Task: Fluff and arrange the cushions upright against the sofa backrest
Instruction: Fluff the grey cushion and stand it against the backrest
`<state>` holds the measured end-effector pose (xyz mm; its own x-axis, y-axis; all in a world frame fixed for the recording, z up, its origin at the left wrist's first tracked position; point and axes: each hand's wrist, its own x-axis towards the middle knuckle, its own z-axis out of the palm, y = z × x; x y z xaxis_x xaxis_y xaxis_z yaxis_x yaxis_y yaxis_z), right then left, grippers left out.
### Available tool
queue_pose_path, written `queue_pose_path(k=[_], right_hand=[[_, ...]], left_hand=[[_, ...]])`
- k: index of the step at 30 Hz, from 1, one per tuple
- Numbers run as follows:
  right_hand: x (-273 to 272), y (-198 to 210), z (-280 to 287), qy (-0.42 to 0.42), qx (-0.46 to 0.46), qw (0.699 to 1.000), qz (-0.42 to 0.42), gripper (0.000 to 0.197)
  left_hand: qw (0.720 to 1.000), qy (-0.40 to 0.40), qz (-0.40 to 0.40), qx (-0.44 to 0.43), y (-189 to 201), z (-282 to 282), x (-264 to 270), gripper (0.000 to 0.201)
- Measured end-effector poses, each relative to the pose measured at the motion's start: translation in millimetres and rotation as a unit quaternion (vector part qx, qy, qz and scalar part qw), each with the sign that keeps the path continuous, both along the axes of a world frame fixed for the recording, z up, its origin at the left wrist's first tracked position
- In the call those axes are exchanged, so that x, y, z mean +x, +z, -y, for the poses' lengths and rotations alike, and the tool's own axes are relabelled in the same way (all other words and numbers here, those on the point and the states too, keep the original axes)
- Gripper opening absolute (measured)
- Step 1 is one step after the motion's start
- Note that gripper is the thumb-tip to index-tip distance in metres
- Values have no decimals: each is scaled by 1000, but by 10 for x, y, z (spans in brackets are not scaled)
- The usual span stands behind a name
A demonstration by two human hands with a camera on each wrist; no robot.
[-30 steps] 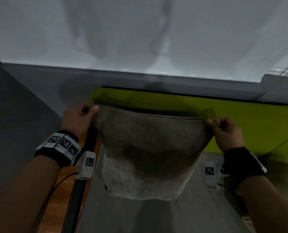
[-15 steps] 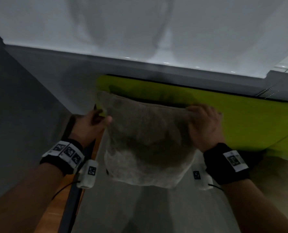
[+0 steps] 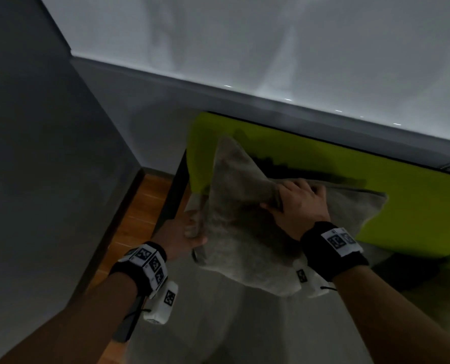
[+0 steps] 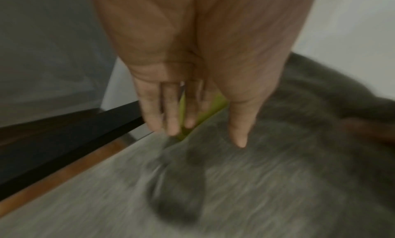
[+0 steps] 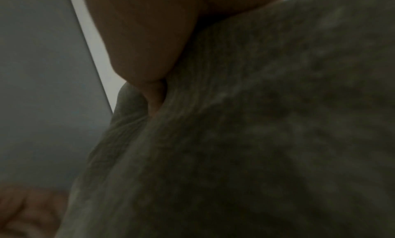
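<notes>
Dim room, seen from the head camera: pale wall (image 3: 244, 43) above, darker grey wall (image 3: 29, 153) on the left, strip of orange-brown wooden floor (image 3: 137, 216) below it. Against the pale wall, lime-green sofa backrest (image 3: 402, 206), with grey seat (image 3: 244, 324) in front and black frame edge (image 3: 174, 190) down the left side.

Propped against the backrest at the sofa's left end, grey cushion (image 3: 239, 232), tilted, one corner pointing up, top edge bunched and pulled down in the middle, lower edge toward the seat.

Right hand (image 3: 300, 203) on the cushion's top edge, fingers curled over and gripping a fold of the fabric; from the right wrist camera, thumb sunk into a crease of the cushion (image 5: 256, 140), cloth puckered round it. Black wristband with white marker tags at the wrist.

Left hand (image 3: 184, 235) at the cushion's left side, low down. From the left wrist camera, left hand (image 4: 192, 72) flat and released, fingers (image 4: 171, 114) straight and close together, thumb laid along the grey fabric (image 4: 278, 157), nothing grasped; picture blurred, so contact of the fingertips with the cushion not certain. Matching tagged band on that wrist.
</notes>
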<state>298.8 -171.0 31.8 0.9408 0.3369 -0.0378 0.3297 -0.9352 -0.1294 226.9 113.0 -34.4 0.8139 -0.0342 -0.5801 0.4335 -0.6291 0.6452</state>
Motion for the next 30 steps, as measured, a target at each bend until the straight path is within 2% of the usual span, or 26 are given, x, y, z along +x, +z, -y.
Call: queue_pose_path(k=[4, 7, 9, 10, 12, 13, 15, 17, 20, 22, 23, 24, 26, 28, 29, 30], right_hand=[[-104, 179, 161, -22, 103, 990, 92, 30], [-217, 428, 321, -61, 226, 962, 141, 30], [-326, 532, 414, -119, 325, 928, 140, 31], [-380, 549, 456, -156, 366, 908, 126, 39], [-479, 549, 526, -202, 447, 868, 83, 61], [-512, 528, 575, -208, 496, 841, 58, 66], [-553, 507, 679, -225, 587, 778, 0, 64], [-616, 456, 796, -253, 639, 724, -59, 76], [-782, 300, 927, -299, 638, 704, -91, 122], [-903, 185, 1031, -325, 643, 684, -114, 129], [-971, 144, 1086, -341, 631, 687, -116, 127], [-1037, 124, 1136, -358, 598, 710, -100, 126], [-1118, 184, 1201, -368, 491, 789, -14, 116], [-1112, 369, 1161, -290, 408, 860, 99, 101], [-1076, 461, 1110, -235, 375, 888, 125, 103], [-1012, 535, 1014, -191, 350, 910, 116, 116]], left_hand=[[994, 71, -68, 49, -88, -107, -299, 100], [995, 69, -61, -31, -86, -36, -433, 103], [994, 74, -7, -80, -43, 109, -424, 118], [988, 100, 26, -113, -10, 173, -381, 119], [964, 167, 98, -183, 108, 248, -268, 99], [954, 180, 126, -203, 213, 263, -207, 90], [940, 178, 186, -226, 387, 231, -121, 84], [929, 168, 227, -239, 529, 214, -76, 73], [933, 178, 238, -200, 707, 303, -56, 51], [942, 162, 267, -127, 848, 380, -17, 42], [941, 150, 289, -94, 900, 406, 10, 39], [937, 141, 312, -72, 962, 434, 40, 36], [920, 109, 375, -32, 1073, 482, 106, 34], [899, 39, 436, 22, 1168, 529, 170, 37], [886, 3, 462, 42, 1211, 559, 198, 36], [874, -29, 483, 55, 1249, 590, 219, 34]])
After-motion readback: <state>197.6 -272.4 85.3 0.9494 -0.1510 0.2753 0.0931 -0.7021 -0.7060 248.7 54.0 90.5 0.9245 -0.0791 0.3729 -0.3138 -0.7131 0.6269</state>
